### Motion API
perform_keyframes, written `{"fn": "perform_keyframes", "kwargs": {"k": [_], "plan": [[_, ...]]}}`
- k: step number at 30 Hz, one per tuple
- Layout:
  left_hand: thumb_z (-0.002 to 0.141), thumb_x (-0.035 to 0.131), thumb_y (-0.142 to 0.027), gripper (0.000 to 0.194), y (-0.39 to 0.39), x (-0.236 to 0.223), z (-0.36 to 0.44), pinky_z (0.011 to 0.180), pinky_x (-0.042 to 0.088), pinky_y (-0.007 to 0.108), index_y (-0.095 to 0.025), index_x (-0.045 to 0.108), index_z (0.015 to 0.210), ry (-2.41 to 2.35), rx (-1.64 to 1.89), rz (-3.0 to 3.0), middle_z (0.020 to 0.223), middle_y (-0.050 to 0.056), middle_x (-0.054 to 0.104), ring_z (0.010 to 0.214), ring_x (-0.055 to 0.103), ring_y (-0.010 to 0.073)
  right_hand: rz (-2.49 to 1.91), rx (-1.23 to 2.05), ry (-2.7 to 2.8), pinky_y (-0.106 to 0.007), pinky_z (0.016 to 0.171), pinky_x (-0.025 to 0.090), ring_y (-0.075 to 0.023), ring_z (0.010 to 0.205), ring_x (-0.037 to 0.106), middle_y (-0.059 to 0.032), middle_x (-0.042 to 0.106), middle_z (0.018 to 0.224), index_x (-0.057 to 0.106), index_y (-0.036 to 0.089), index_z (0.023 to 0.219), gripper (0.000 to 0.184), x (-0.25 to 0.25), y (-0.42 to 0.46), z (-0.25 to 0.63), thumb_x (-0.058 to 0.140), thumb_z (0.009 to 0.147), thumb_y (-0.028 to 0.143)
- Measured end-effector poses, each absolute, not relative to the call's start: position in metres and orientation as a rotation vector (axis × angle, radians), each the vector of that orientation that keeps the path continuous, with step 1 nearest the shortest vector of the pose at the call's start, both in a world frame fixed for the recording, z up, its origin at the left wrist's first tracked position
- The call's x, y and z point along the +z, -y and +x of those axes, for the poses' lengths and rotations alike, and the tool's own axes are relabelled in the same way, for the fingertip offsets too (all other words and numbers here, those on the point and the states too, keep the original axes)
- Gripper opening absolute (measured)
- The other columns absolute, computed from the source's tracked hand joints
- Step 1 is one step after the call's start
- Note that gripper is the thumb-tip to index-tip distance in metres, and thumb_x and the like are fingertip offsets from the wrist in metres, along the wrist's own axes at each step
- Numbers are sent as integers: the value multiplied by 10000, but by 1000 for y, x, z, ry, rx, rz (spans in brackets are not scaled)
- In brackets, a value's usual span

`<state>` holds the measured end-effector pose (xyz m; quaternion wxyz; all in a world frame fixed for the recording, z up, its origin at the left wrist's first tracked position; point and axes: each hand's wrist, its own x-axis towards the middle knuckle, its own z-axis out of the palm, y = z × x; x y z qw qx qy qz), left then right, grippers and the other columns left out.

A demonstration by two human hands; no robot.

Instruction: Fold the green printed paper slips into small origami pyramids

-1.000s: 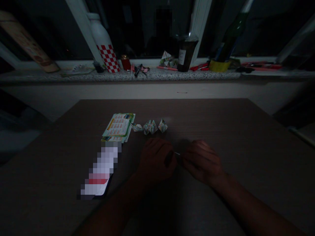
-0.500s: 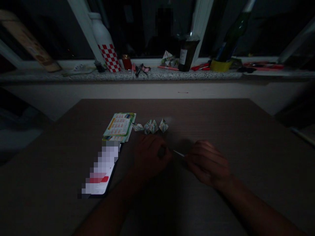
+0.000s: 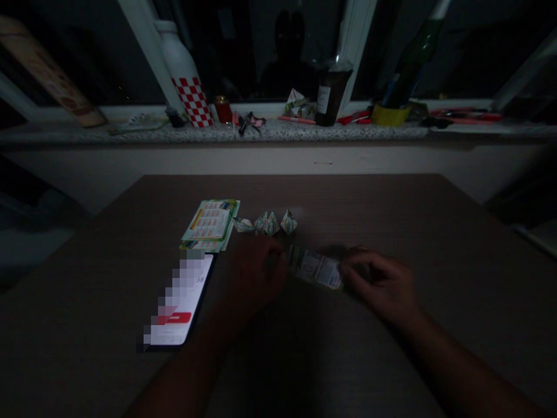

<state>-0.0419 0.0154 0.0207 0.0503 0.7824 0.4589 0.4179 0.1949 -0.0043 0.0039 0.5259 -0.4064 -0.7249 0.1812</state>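
From the head view, in dim light, the left hand [image 3: 255,273] and right hand [image 3: 383,284] each pinch one end of a small printed paper slip [image 3: 315,268], stretched flat between them over the middle of the table [image 3: 391,209]. Toward the far edge lie three small folded paper pieces [image 3: 270,223], just beside a stack of printed sheets [image 3: 211,223]. A lit phone [image 3: 180,307] rests nearer the left edge.

On your table [image 3: 391,209], the paper strip [image 3: 315,269] is the landmark: folded pieces [image 3: 270,223] lie behind it, card stack [image 3: 211,223] behind-left, phone [image 3: 180,305] left, windowsill [image 3: 261,134] far behind.
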Motion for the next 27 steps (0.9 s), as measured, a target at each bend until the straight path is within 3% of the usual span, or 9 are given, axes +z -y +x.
{"fn": "perform_keyframes", "kwargs": {"k": [3,10,17,19,23,27], "plan": [[844,533,-236,105,-8,15,-31,684,490,315,-176,569,922,-1353,1189,2169,820,36,632,759,607,173,-1111,632,1630,-250,529,519,-143,570,642,-9,692,657,668,193,777,32,0,3,192,688,770,216],[851,551,-248,138,-6,-5,-16,565,482,243,-189,561,976,-1302,1181,1617,775,10,627,685,614,142,-1092,1142,1294,-259,516,536,-141,528,650,-1,695,619,649,169,889,247,-8,-4,188,736,731,337],[768,639,-250,299,-12,-11,-15,598,500,253,-188,548,1046,-1181,1227,1275,819,15,666,709,638,150,-1120,1157,1195,-274,533,549,-152,545,665,-7,711,649,650,172,890,278,-14,-7,188,758,711,354],[730,671,-254,273,-14,-11,-14,607,496,257,-170,594,978,-1147,1178,1157,801,18,679,697,639,151,-1106,1138,1225,-266,540,549,-151,556,670,-11,718,666,653,176,891,253,-12,-6,189,753,724,337],[693,693,-258,130,-16,-10,-13,570,466,243,-148,662,755,-1062,1016,936,664,-2,661,580,598,119,-916,1167,1535,-257,624,562,-157,688,699,-31,744,795,676,211,959,180,-4,2,195,678,809,310],[651,684,-192,82,-17,-7,-12,559,456,231,-157,680,725,-940,928,789,640,-15,658,552,588,103,-691,1236,1770,-289,788,555,-189,955,683,-75,718,1049,639,238,1142,301,5,9,202,598,865,347]]}}
